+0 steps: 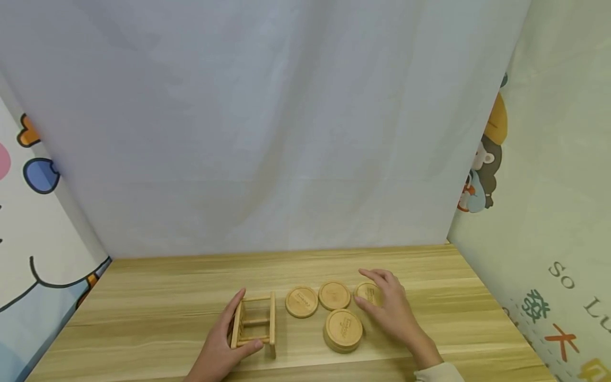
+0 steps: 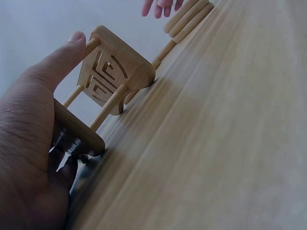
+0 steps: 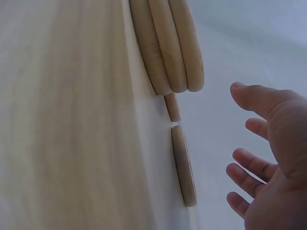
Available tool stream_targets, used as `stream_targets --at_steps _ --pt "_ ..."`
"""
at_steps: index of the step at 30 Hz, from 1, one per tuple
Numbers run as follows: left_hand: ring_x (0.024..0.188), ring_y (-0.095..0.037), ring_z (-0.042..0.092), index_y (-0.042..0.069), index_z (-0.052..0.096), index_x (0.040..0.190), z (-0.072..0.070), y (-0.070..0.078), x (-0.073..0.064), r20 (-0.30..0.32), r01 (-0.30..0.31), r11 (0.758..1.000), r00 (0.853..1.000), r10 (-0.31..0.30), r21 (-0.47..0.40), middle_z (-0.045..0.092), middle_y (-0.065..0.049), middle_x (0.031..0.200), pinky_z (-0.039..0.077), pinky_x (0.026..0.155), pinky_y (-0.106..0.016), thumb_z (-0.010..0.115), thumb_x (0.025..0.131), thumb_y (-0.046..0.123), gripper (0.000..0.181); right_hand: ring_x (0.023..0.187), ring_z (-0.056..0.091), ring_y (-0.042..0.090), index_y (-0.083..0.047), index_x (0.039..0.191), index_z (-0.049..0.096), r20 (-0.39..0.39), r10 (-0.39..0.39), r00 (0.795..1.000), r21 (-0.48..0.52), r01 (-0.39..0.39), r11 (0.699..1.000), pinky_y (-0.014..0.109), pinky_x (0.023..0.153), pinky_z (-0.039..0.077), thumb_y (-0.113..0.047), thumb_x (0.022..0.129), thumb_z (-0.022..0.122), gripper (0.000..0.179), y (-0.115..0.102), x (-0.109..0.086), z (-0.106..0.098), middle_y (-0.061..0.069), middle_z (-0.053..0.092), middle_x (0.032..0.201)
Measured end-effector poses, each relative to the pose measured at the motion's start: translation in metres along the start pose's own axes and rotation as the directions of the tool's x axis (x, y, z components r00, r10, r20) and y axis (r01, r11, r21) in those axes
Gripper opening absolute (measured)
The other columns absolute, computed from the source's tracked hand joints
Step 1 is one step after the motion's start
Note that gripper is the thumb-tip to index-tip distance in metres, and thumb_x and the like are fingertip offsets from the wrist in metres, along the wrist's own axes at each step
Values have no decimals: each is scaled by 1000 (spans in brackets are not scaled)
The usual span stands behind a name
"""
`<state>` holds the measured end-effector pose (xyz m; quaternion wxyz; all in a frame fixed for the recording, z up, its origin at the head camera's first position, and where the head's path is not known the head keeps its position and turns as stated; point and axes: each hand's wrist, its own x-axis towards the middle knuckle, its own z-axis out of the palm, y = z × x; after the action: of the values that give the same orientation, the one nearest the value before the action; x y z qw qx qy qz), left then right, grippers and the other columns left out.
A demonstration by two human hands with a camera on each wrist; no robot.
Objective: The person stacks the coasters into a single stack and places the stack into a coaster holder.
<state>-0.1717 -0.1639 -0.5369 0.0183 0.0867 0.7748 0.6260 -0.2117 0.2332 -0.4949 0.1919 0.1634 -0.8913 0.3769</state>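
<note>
My left hand grips a small wooden coaster rack by its left side, thumb on the near end and fingers at the far end. In the left wrist view the rack shows a cut-out pattern on one end panel and round rods between the panels. My right hand hovers over the rightmost round wooden coaster, thumb and fingers spread and holding nothing. In the right wrist view there is a gap between this hand and the loose coaster below.
Two more loose coasters, a left one and a middle one, lie flat right of the rack. Nearer the front stands a coaster stack. All rest on a wood-grain table, backed by a pale curtain.
</note>
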Motion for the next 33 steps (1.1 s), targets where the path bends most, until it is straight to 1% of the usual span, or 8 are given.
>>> stream_targets --at_steps 9,15,19,23,28,33 --pt "144 -50 55 21 24 179 1 0 0 5 -6 1000 1000 6 1 30 -27 176 59 96 -30 92 94 20 109 132 58 47 -6 150 67 15 36 999 -2 -36 999 75 109 43 -12 88 95 68 7 -2 0 20 62 142" --pt "140 -47 59 21 25 179 1 2 0 11 -12 1000 1000 12 -17 33 -30 174 61 93 -32 91 93 16 108 134 57 46 -7 152 67 25 76 997 1 -76 997 75 110 43 -11 88 95 70 10 -2 0 20 62 142" --pt "139 -47 60 22 26 179 2 3 0 4 2 1000 1000 -2 -20 35 -30 173 61 92 -32 92 93 17 109 136 56 46 -7 153 66 36 104 994 10 -105 994 74 112 43 -12 89 95 71 12 -3 1 20 61 144" --pt "138 -48 60 22 25 179 2 2 -1 -3 17 1000 1000 -17 -19 36 -29 172 61 92 -32 93 92 18 110 137 56 47 -7 153 65 41 118 992 19 -119 993 74 113 43 -12 89 95 71 14 -3 2 20 61 145" --pt "137 -48 61 22 25 179 1 2 -1 -2 17 1000 1000 -17 -17 37 -30 171 62 92 -35 93 92 18 110 138 55 47 -7 154 65 55 139 989 26 -140 990 74 114 42 -14 89 95 72 14 -3 2 21 60 146" --pt "138 -48 60 23 25 179 1 3 -1 -1 12 1000 1000 -12 -15 37 -29 171 63 92 -36 93 92 19 110 137 56 49 -7 154 65 63 138 988 17 -139 990 76 113 42 -16 89 96 72 14 -3 1 22 60 146"
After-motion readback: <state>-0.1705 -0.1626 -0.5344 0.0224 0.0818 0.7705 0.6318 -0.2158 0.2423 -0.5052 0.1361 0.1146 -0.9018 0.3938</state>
